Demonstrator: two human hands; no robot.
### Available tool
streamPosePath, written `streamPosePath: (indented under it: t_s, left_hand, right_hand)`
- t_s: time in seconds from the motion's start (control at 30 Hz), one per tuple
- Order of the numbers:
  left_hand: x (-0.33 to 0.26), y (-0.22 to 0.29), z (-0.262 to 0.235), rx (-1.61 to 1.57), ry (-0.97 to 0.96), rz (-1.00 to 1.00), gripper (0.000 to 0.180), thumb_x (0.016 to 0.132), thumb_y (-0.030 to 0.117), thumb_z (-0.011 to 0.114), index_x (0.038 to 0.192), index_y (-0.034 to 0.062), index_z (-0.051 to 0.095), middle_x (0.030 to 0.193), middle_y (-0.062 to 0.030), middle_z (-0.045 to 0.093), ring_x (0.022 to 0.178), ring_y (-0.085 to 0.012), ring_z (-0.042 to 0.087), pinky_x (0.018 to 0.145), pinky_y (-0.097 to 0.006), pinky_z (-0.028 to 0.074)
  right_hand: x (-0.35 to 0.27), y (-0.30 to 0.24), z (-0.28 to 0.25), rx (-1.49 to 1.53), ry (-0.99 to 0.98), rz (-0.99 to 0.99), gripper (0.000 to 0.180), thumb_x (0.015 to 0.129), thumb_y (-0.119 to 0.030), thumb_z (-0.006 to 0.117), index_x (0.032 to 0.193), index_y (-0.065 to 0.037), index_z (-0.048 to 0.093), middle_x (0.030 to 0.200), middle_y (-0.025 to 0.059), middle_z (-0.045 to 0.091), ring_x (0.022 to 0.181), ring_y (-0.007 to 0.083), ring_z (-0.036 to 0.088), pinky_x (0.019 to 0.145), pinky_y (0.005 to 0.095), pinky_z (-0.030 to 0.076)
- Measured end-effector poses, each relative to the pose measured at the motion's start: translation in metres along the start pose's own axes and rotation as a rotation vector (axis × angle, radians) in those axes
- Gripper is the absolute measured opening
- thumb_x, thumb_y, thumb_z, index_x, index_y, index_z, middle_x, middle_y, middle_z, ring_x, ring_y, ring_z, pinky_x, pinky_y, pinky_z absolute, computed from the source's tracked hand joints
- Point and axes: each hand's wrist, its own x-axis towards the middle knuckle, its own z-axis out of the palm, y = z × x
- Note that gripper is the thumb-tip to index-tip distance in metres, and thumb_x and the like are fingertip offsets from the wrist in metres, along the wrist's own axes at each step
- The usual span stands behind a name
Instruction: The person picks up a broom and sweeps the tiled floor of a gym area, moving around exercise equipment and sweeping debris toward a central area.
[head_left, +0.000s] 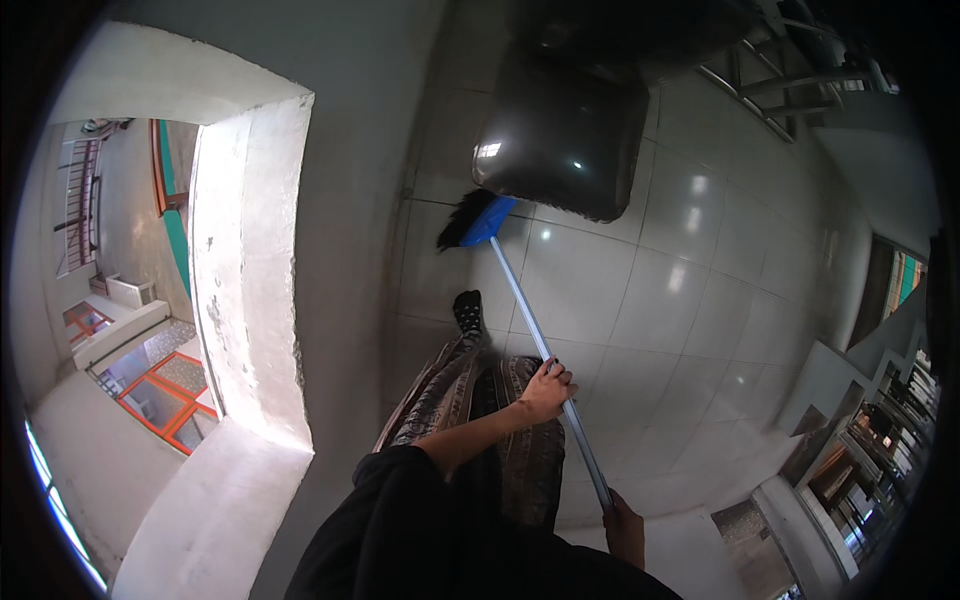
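A broom with a blue head [490, 222], black bristles and a silver-blue handle [525, 305] slants across the tiled floor. My left hand [547, 389] is wrapped round the middle of the handle. Lower down in the picture, near the handle's top end, my right hand [625, 528] grips it too. The bristles lie on the floor between the wall and a dark, glossy plastic seat [560, 140]. Part of the blue head sits close against the seat's near edge; I cannot tell whether they touch.
On the left runs a grey wall [350, 250] with a white-framed opening [245, 270]. Metal frame legs [750, 95] stand at the far right. Crowded shelves [870, 450] line the right side. My sock-covered foot [467, 311] is beside the wall.
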Motion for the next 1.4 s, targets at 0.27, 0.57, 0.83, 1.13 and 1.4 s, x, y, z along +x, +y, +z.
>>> streamPosePath:
  t_s: [0.27, 0.57, 0.83, 1.13, 1.4]
  left_hand:
    - [-0.026, -0.051, -0.044, -0.005, 0.157, -0.305, 0.030, 0.065, 0.015, 0.064, 0.095, 0.0112, 0.060, 0.093, -0.0074, 0.048, 0.103, -0.0248, 0.044, 0.103, -0.044, 0.023]
    - [0.047, 0.040, 0.015, -0.026, 0.029, -0.108, 0.021, 0.068, 0.018, 0.063, 0.088, 0.0120, 0.059, 0.093, -0.0072, 0.050, 0.106, -0.0241, 0.043, 0.104, -0.045, 0.022]
    - [-0.008, 0.032, -0.025, -0.045, 0.112, -0.256, 0.029, 0.062, 0.019, 0.066, 0.090, 0.0121, 0.060, 0.092, -0.0056, 0.052, 0.101, -0.0249, 0.046, 0.097, -0.043, 0.029]
    - [0.055, 0.006, 0.069, -0.038, 0.254, -0.591, 0.045, 0.065, 0.005, 0.061, 0.108, 0.0155, 0.054, 0.105, -0.0065, 0.051, 0.106, -0.0292, 0.044, 0.101, -0.048, 0.025]
    - [0.273, 0.191, 0.089, -0.314, 0.333, -0.041, 0.046, 0.061, -0.004, 0.060, 0.103, 0.0132, 0.056, 0.097, -0.0052, 0.054, 0.104, -0.0243, 0.046, 0.096, -0.043, 0.028]
  right_hand:
    - [0.040, -0.062, -0.006, -0.181, -0.036, -0.254, 0.031, 0.088, -0.018, 0.047, 0.117, -0.009, 0.050, 0.074, 0.0201, 0.059, 0.072, 0.0357, 0.060, 0.062, 0.0432, 0.045]
    - [0.008, -0.014, -0.058, -0.370, 0.078, -0.029, 0.032, 0.086, -0.016, 0.047, 0.117, -0.009, 0.050, 0.089, 0.0181, 0.061, 0.080, 0.0349, 0.059, 0.068, 0.0434, 0.047]
    - [0.045, -0.012, -0.115, -0.241, -0.190, -0.288, 0.027, 0.086, -0.022, 0.048, 0.110, -0.011, 0.053, 0.073, 0.0171, 0.060, 0.069, 0.0352, 0.058, 0.062, 0.0443, 0.046]
    - [0.131, 0.035, -0.094, -0.421, -0.070, -0.456, 0.019, 0.088, -0.022, 0.045, 0.098, -0.007, 0.052, 0.064, 0.0150, 0.059, 0.059, 0.0335, 0.058, 0.056, 0.0438, 0.046]
    - [0.062, 0.098, -0.236, -0.605, 0.308, 0.015, 0.015, 0.087, -0.017, 0.046, 0.099, -0.008, 0.050, 0.067, 0.0141, 0.059, 0.061, 0.0326, 0.060, 0.055, 0.0420, 0.047]
